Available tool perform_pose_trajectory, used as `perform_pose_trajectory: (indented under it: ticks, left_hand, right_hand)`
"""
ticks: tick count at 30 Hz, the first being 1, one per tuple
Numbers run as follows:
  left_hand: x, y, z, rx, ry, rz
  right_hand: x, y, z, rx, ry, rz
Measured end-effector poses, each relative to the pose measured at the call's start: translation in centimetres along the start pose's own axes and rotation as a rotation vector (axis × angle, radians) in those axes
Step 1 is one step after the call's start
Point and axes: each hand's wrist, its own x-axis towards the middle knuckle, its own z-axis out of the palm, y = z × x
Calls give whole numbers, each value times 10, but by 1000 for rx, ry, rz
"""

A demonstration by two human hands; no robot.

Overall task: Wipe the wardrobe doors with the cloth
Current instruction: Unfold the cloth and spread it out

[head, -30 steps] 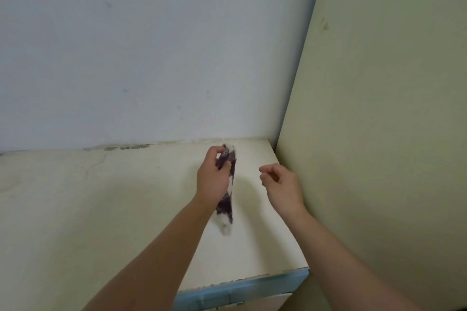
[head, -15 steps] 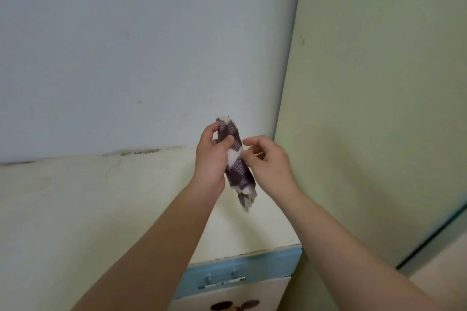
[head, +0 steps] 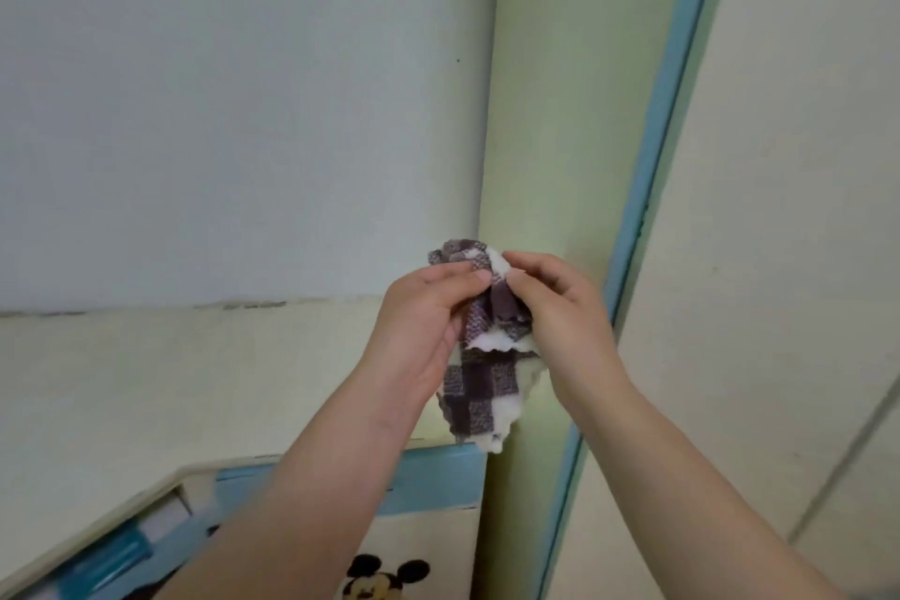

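- The checked cloth [head: 479, 400] is up in the air between both hands, bunched at the top, with its loose end hanging down over the edge of the low cabinet [head: 146, 380].
- The left hand [head: 423, 322] pinches the cloth's upper part, thumb laid across the fabric and fingers curled behind it.
- The right hand [head: 560, 312] pinches the same bunch from the other side with curled fingertips; the two hands almost touch.
- The cloth touches no furniture. It hangs just in front of the wardrobe's pale green side panel [head: 550, 112], with the blue trim [head: 667, 112] and the cream wardrobe door [head: 779, 258] further to the right.
- Step in hand, as I judge it: readying the cloth by opening or refolding it into a pad. No wiping has begun.
- The next move calls for a flat face of cloth under one palm, then a turn to the right to press it on the door.
- A Mickey Mouse picture [head: 384, 575] marks the cabinet front, and a plain wall [head: 243, 88] stands behind.
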Motion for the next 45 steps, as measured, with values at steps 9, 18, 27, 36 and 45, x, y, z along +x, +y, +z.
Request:
perform_pose_trajectory:
  ticks: [9, 18, 27, 36, 45]
  left_hand:
    - [-98, -37, 101, 351, -70, 131]
    - [-125, -58, 178, 404, -90, 211]
    - [-94, -45, 217, 439, -150, 259]
    - [-27, 17, 225, 745, 41, 513]
    - [22, 24, 251, 1138, 216, 844]
  right_hand:
    - [-84, -53, -106, -12, -85, -7]
    - [-95, -78, -180, -80, 112, -68]
    - [-54, -99, -238, -101, 150, -140]
    - [52, -116, -336, -477, 392, -393]
    - [115, -129, -383, -835, 501, -680]
